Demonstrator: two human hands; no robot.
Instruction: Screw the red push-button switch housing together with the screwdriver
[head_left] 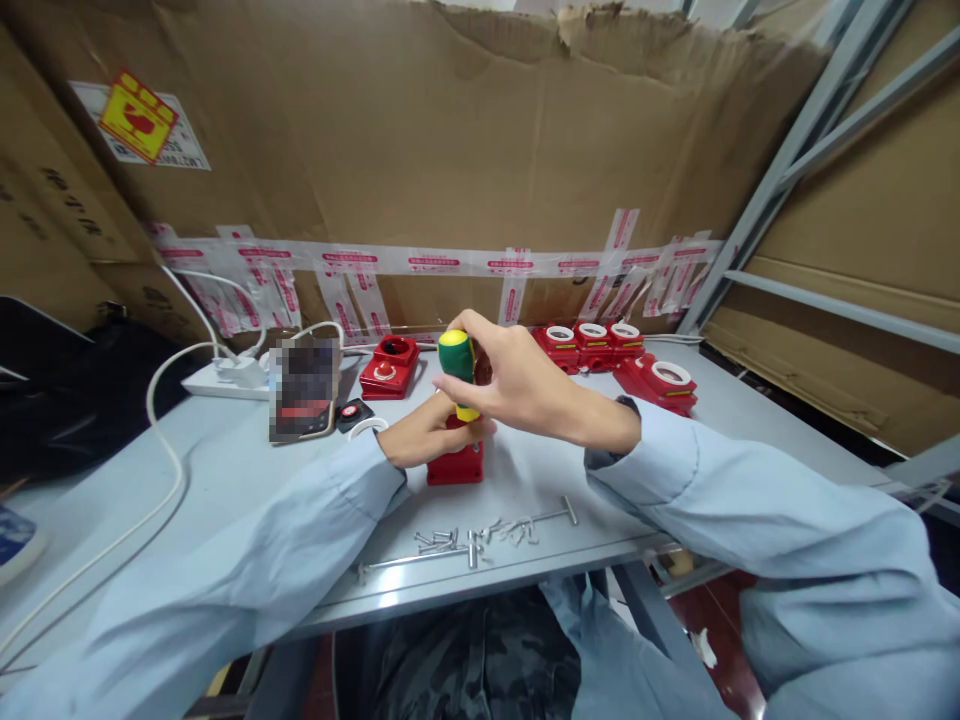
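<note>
My right hand [517, 380] is closed around the green and yellow handle of a screwdriver [455, 358], which stands upright over a red housing [454, 466]. Below it, my left hand [427, 432] wraps around the upper part of that housing, fingers closed on it. The screwdriver's tip is hidden behind my hands. On the table just in front lie several loose screws [439, 541] and two T-shaped metal rods, one long T-handled rod [420, 559] nearest me and another T-handled rod [555, 514] to the right.
Another red housing [390, 367] stands at the back left, beside a phone [306, 388] and a white power strip [225, 378] with cables. Several red housings with white rings [592, 345] line the back right. A cardboard wall [450, 150] closes off the rear; a metal frame [795, 170] rises at right.
</note>
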